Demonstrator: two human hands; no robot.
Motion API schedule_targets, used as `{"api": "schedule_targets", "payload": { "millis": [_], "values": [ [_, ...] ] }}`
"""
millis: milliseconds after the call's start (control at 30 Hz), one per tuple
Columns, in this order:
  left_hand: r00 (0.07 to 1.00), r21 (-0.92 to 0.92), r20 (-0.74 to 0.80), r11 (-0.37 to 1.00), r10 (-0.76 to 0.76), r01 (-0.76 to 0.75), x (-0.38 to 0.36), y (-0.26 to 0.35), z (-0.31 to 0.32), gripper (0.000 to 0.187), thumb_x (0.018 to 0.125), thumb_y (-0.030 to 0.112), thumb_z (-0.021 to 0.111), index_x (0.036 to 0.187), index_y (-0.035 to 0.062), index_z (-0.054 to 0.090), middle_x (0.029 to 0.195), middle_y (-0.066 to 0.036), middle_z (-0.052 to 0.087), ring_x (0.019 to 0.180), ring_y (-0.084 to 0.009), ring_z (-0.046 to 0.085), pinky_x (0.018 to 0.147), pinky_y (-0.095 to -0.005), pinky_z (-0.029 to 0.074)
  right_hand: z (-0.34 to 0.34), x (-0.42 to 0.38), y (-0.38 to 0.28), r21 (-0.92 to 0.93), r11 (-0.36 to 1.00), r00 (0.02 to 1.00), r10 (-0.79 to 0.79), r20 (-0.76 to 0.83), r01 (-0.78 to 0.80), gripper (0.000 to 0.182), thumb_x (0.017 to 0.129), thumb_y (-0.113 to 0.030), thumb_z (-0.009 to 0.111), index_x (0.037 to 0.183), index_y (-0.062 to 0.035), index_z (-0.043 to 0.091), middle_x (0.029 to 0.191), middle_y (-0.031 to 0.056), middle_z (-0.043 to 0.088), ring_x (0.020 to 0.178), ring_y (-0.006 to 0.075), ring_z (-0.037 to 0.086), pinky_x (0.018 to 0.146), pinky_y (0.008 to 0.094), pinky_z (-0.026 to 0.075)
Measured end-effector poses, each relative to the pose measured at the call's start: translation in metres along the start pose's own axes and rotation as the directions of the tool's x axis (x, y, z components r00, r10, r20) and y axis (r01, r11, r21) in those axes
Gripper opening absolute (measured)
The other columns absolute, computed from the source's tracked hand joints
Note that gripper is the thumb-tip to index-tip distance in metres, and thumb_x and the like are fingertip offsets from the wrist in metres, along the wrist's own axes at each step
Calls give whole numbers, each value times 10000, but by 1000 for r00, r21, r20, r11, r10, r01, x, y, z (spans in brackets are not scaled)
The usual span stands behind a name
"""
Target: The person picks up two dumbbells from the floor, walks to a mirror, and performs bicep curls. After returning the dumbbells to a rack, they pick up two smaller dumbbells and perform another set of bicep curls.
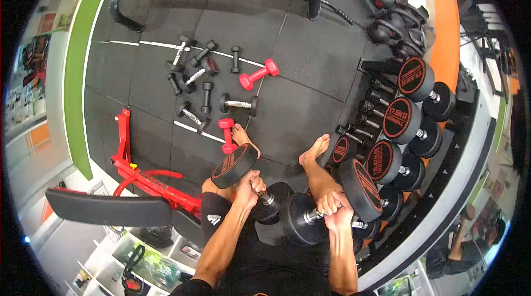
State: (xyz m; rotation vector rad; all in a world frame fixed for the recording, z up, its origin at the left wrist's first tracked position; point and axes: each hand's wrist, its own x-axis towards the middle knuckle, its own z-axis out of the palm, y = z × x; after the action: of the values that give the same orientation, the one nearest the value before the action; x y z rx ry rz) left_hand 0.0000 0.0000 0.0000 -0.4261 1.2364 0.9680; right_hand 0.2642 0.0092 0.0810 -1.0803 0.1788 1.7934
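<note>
Clearly, my left grip point(250, 188) clasps one dumbbell point(235, 166), my right grip point(334, 208) a second dumbbell point(360, 190); two racked weights point(401, 119) read "17.5KG".

A large black dumbbell point(235, 165) is gripped by the left hand point(249, 188), and another, a second heavy dumbbell point(362, 188), is held by the right hand point(334, 207), beside the loaded rack point(431, 155). Small dumbbells point(207, 97), black and silver, are scattered over the dark mat point(310, 58), with two pink dumbbells point(259, 74) among them.
</note>
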Motion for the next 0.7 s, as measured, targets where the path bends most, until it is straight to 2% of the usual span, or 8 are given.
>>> {"api": "schedule_targets", "payload": {
  "millis": [67,100,167,200,233,300,600,700],
  "values": [
    [998,-1,9,998,-59,59,-5,-2,-9,362,847,147,663,629,150,375,527,-3,328,451,-160,368,554,-358,395,9,-18,8,-57,998,997,-4,-71,-1,357,951,-190,479,608,-137,397,474,31,359,404,203,360,454,363,343],
    [997,23,-53,998,-55,56,52,5,-37,368,859,144,653,626,157,368,532,8,326,458,-153,363,555,-345,391,-23,41,43,67,996,994,68,-81,-63,367,958,-190,487,605,-140,398,474,20,354,400,196,352,451,358,337],
    [997,44,-35,996,-74,75,88,-1,-37,363,872,143,642,635,160,367,532,17,330,462,-145,360,556,-329,388,-53,60,62,136,981,983,151,-105,-136,434,1000,-326,473,626,-153,337,520,-9,280,454,163,317,523,307,326],
    [995,34,-37,995,-91,92,108,-5,-40,353,879,147,638,650,159,370,533,20,334,466,-139,360,561,-321,389,-48,76,55,-13,991,981,127,-149,-130,403,961,-218,545,602,-151,374,486,2,341,413,184,357,475,339,347],
    [996,63,-23,994,-88,89,123,-10,-47,340,887,147,631,662,158,376,535,18,340,467,-138,360,565,-318,389,-41,85,54,-66,988,971,127,-205,-143,427,958,-209,561,591,-162,348,489,-2,327,419,173,357,485,337,353],
    [995,86,-33,992,-90,92,150,-14,-58,337,892,148,628,665,159,379,542,17,351,474,-138,367,573,-320,392,-46,111,66,4,989,953,145,-265,-149,438,962,-187,559,587,-164,334,492,-7,316,423,159,351,483,322,346],
    [989,160,-148,986,-29,53,220,-37,-88,362,893,187,625,649,183,359,527,22,328,485,-147,382,574,-328,386,-94,240,94,-68,942,876,277,-395,-328,376,891,-140,648,599,-149,411,472,-6,375,381,138,369,432,296,337],
    [987,129,-158,990,-37,58,239,-37,-95,350,887,184,628,653,178,367,526,19,331,481,-154,383,578,-347,394,-106,279,106,-61,952,866,244,-437,-299,346,880,-138,680,629,-133,442,484,-11,378,381,130,356,414,279,302]
  ]
}}
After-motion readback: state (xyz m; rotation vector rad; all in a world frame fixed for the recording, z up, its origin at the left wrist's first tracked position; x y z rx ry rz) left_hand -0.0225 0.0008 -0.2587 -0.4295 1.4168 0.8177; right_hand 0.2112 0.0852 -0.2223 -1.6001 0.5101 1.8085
